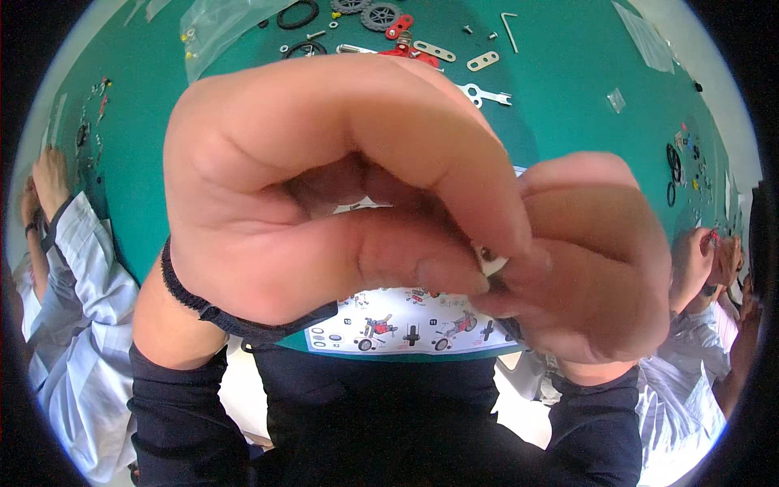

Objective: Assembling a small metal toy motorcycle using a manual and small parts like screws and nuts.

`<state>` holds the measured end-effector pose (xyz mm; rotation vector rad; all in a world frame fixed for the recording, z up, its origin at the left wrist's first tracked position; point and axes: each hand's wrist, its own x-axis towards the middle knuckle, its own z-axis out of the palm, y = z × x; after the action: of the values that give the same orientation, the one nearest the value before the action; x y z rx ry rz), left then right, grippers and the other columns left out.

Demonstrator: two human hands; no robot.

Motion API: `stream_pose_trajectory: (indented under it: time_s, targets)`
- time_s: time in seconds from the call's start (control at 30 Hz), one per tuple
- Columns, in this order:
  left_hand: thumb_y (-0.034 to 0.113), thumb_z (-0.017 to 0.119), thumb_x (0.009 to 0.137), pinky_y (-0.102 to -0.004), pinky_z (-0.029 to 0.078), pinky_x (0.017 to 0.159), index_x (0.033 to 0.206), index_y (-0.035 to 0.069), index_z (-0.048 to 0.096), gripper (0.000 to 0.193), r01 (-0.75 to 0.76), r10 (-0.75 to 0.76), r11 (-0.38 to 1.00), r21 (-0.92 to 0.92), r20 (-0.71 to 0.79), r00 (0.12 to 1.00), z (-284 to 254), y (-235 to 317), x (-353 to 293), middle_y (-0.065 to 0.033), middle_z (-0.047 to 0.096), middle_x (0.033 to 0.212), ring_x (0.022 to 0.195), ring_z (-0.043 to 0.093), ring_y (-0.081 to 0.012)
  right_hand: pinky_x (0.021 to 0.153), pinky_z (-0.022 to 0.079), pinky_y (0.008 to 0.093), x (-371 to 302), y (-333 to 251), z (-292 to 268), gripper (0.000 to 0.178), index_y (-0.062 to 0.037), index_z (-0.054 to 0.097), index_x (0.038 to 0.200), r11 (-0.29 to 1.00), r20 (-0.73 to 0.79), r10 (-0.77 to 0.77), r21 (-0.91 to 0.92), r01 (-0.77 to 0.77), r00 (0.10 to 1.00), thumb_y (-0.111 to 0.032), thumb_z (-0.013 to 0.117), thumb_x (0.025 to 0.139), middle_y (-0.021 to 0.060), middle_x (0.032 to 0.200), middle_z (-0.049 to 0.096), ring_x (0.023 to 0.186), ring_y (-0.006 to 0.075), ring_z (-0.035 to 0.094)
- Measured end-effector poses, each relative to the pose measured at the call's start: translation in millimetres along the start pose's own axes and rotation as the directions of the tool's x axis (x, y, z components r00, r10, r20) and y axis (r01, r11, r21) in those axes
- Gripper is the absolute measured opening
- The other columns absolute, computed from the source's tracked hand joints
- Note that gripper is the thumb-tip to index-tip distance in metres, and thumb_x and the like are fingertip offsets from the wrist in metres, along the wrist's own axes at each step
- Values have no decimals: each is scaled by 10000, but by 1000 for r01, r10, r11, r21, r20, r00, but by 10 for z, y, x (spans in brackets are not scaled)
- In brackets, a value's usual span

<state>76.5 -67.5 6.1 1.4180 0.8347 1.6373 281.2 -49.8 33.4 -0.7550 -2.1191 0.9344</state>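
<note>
Close in front of me, my left hand [260,219] and my right hand [604,260] meet at their fingertips. My left thumb and forefinger are pinched around a small pale metal-looking piece [490,264] with a dark spot on it. Most of this piece is covered by fingers, so its kind does not show. The fingertips of my right hand press together against the same spot from the right. Under both hands lies a printed instruction sheet [389,337] with drawings of a small vehicle, partly covered.
Past my hands on the green table [560,89] lie a flat silver wrench [484,96], a hex key [510,32], a perforated strip [483,61], red parts [438,55] and wheels [381,16]. Plastic bags [223,32] lie there too. People's hands [52,180] work at both sides.
</note>
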Motion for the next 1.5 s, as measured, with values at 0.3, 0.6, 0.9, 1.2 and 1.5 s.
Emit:
stream_pose_trajectory:
  time_s: [0.3, 0.6, 0.9, 1.2, 1.5]
  targets:
    - [197, 874, 754, -262, 515, 550, 807, 64, 594, 315, 155, -136, 977, -146, 132, 982, -116, 29, 9, -123, 630, 799, 613, 604, -170, 685, 504, 352, 215, 166, 88, 275, -101, 628, 1021, 959, 27, -247, 148, 240, 969, -46, 787, 804, 142, 992, 625, 815, 259, 617]
    - [177, 899, 712, -268, 531, 597, 832, 42, 589, 358, 172, -141, 966, -193, 165, 976, -73, -42, 54, -138, 633, 827, 648, 617, -171, 716, 508, 354, 240, 209, -5, 225, -104, 592, 1011, 958, 71, -284, 67, 279, 956, -121, 766, 869, 128, 979, 624, 823, 254, 615]
    - [205, 905, 709, -265, 527, 597, 835, 42, 587, 379, 153, -121, 972, -179, 175, 977, -44, -69, 148, -127, 628, 834, 652, 619, -171, 729, 512, 360, 280, 247, -52, 226, -91, 571, 1030, 954, 35, -297, 63, 294, 954, -174, 743, 908, 126, 977, 628, 834, 247, 620]
    - [237, 907, 705, -251, 506, 579, 817, 65, 570, 394, 134, -117, 984, -121, 138, 983, -32, -49, 136, -104, 613, 810, 647, 601, -154, 752, 510, 366, 250, 283, -33, 258, -66, 586, 1027, 954, 18, -286, 102, 283, 958, -220, 754, 906, 141, 1004, 648, 868, 258, 626]
    - [313, 889, 731, -229, 465, 567, 817, 83, 566, 406, -112, 136, 985, -134, 184, 974, -289, -348, 79, -85, 610, 811, 642, 573, -142, 776, 510, 365, 235, 295, 2, 305, -16, 609, 1023, 926, 19, -83, 370, 70, 996, -244, 769, 898, 154, 968, 665, 896, 249, 626]
